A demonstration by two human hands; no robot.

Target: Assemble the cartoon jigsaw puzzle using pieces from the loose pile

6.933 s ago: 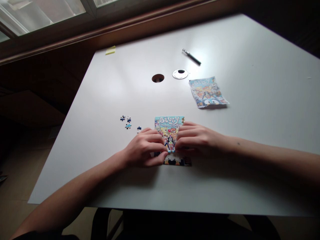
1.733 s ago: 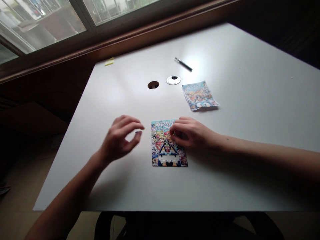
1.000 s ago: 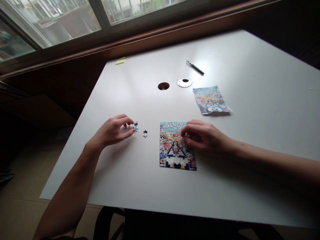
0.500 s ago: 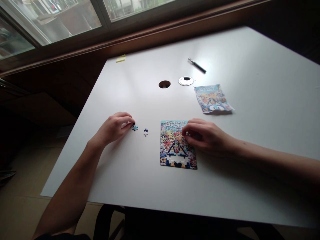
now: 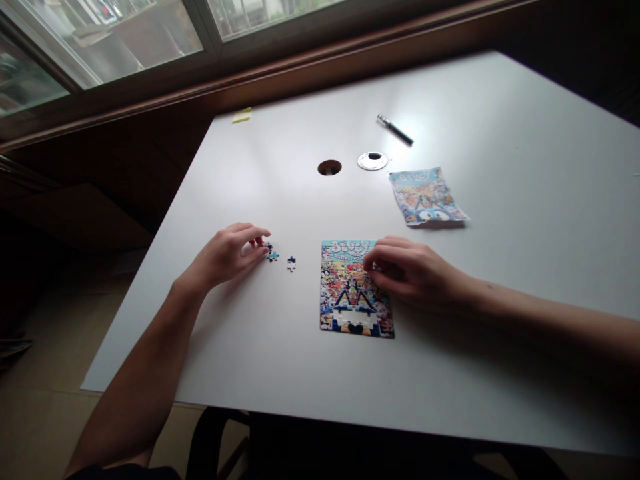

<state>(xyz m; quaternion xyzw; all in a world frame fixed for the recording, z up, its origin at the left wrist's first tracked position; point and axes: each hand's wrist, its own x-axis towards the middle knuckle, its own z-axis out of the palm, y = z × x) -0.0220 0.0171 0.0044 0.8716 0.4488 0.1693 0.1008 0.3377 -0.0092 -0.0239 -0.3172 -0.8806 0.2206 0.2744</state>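
A nearly filled jigsaw puzzle [image 5: 345, 283] lies flat on the white table, with a pale gap in its lower middle. My right hand [image 5: 413, 270] rests over its upper right edge, fingers curled and thumb near the fingertips; a small light patch shows between them, and I cannot tell whether it is a held piece or the picture beneath. To the left, my left hand [image 5: 235, 250] has thumb and forefinger apart beside loose puzzle pieces [image 5: 271, 254], partly hidden by the fingers. Another loose piece [image 5: 291, 263] lies between that hand and the puzzle.
Farther back on the table [image 5: 280, 360] are a creased picture sheet [image 5: 427, 197], a round metal cover [image 5: 373, 161], a cable hole [image 5: 329, 167] and a dark pen-like stick [image 5: 395, 130]. A yellow sticky note [image 5: 242, 115] sits near the far left corner, below the window.
My left thumb and forefinger have spread apart, and the pieces beside them show more and lie slightly farther right. My right hand and the puzzle have stayed put.
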